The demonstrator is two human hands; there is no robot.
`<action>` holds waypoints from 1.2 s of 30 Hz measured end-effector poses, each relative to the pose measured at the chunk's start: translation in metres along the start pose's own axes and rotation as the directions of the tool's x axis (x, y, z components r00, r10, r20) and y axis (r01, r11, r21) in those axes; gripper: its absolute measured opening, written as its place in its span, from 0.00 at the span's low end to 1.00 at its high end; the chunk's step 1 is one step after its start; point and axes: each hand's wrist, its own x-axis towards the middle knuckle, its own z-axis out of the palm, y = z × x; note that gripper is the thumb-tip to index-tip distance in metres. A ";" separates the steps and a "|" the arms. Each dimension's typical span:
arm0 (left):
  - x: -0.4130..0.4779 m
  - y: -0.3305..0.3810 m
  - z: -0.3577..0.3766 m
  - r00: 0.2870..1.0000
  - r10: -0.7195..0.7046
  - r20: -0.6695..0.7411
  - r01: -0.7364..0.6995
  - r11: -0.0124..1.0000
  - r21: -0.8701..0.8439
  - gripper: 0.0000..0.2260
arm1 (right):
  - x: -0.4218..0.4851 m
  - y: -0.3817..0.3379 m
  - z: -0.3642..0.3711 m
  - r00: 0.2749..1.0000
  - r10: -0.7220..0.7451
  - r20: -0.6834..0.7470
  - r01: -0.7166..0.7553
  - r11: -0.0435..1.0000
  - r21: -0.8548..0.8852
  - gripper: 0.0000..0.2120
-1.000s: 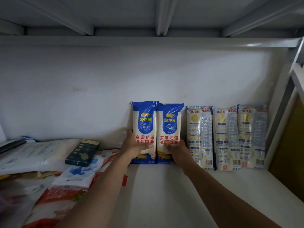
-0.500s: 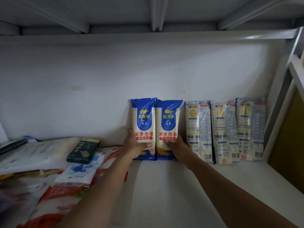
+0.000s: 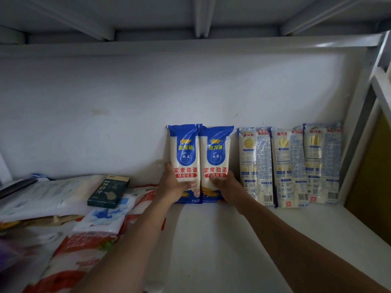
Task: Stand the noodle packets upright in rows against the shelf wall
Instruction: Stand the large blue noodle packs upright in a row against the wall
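My left hand (image 3: 175, 187) curls round the left blue noodle packet (image 3: 185, 149), my right hand (image 3: 229, 188) round the right blue noodle packet (image 3: 216, 152). Both stand upright, touching, against the shelf wall (image 3: 137, 98) on the white shelf (image 3: 211, 240).

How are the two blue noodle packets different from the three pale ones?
The blue packets show big red writing; the pale packets show small print and barcodes. Left hand and right hand hold the blue packets; nobody holds the pale packets. All stand upright against the wall.
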 end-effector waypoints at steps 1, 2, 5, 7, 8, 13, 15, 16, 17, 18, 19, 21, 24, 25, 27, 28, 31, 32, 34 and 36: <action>-0.002 0.001 -0.002 1.000 0.023 -0.007 -0.023 1.000 0.009 0.33 | -0.001 -0.002 0.001 1.000 0.011 -0.017 -0.011 1.000 -0.002 0.22; -0.005 0.004 -0.006 0.998 0.057 -0.019 -0.057 0.998 0.020 0.35 | -0.002 -0.005 0.002 0.999 0.016 -0.036 -0.017 1.000 -0.016 0.23; -0.014 0.013 -0.019 0.985 0.143 -0.097 -0.138 0.989 0.062 0.41 | -0.008 -0.013 -0.002 0.997 0.000 -0.072 -0.011 0.988 -0.156 0.27; -0.028 0.028 -0.030 0.969 0.194 -0.151 -0.174 0.975 0.139 0.41 | -0.018 -0.017 -0.012 0.995 -0.057 -0.076 0.038 0.972 -0.232 0.25; -0.037 0.037 -0.034 0.959 0.225 -0.173 -0.195 0.965 0.174 0.41 | -0.025 -0.019 -0.019 0.993 -0.098 -0.066 0.077 0.960 -0.269 0.23; -0.095 0.068 -0.048 0.967 0.252 -0.048 -0.234 0.944 0.231 0.39 | -0.060 -0.024 -0.058 0.968 -0.207 -0.143 0.124 0.888 -0.442 0.28; -0.122 0.075 -0.047 0.968 0.251 0.018 -0.247 0.936 0.251 0.41 | -0.067 -0.019 -0.073 0.950 -0.199 -0.240 0.063 0.877 -0.476 0.32; -0.136 0.079 -0.045 0.971 0.236 0.039 -0.239 0.944 0.227 0.41 | -0.069 -0.014 -0.078 0.949 -0.178 -0.259 0.042 0.888 -0.458 0.31; -0.151 0.083 -0.043 0.977 0.203 0.063 -0.212 0.960 0.184 0.40 | -0.069 -0.010 -0.081 0.954 -0.145 -0.263 0.018 0.902 -0.432 0.30; -0.165 0.089 -0.039 0.982 0.157 0.100 -0.170 0.976 0.135 0.41 | -0.069 -0.006 -0.083 0.957 -0.121 -0.264 0.003 0.913 -0.409 0.28; -0.178 0.094 -0.035 0.984 0.106 0.145 -0.120 0.989 0.089 0.41 | -0.066 -0.002 -0.085 0.956 -0.108 -0.274 -0.011 0.917 -0.400 0.26; -0.200 0.102 -0.025 0.975 0.046 0.217 -0.058 0.997 0.050 0.44 | -0.060 0.004 -0.083 0.947 -0.101 -0.303 -0.028 0.919 -0.393 0.23; -0.213 0.103 -0.015 0.957 0.115 0.266 -0.154 0.980 0.130 0.45 | -0.045 0.007 -0.080 0.925 -0.111 -0.364 -0.003 0.954 -0.300 0.19; -0.213 0.103 -0.014 0.952 0.142 0.270 -0.191 0.968 0.165 0.44 | -0.042 0.006 -0.079 0.920 -0.099 -0.380 -0.003 0.966 -0.259 0.19; -0.210 0.102 -0.016 0.949 0.167 0.268 -0.227 0.950 0.212 0.42 | -0.035 0.010 -0.077 0.914 -0.079 -0.397 0.002 0.982 -0.191 0.18; -0.209 0.100 -0.018 0.949 0.167 0.266 -0.229 0.948 0.223 0.42 | -0.040 0.008 -0.076 0.914 -0.082 -0.398 0.017 0.986 -0.164 0.17; -0.209 0.091 -0.021 0.945 0.151 0.290 -0.231 0.936 0.266 0.42 | -0.046 0.010 -0.075 0.909 -0.093 -0.406 0.053 0.993 -0.109 0.16; -0.210 0.089 -0.021 0.941 0.152 0.302 -0.243 0.924 0.294 0.42 | -0.046 0.013 -0.077 0.905 -0.101 -0.413 0.064 0.993 -0.104 0.17; -0.210 0.086 -0.020 0.934 0.163 0.317 -0.272 0.901 0.339 0.41 | -0.048 0.014 -0.081 0.899 -0.100 -0.426 0.064 0.993 -0.099 0.19; -0.209 0.086 -0.020 0.930 0.165 0.328 -0.285 0.887 0.363 0.39 | -0.052 0.009 -0.083 0.900 -0.095 -0.426 0.048 0.992 -0.120 0.23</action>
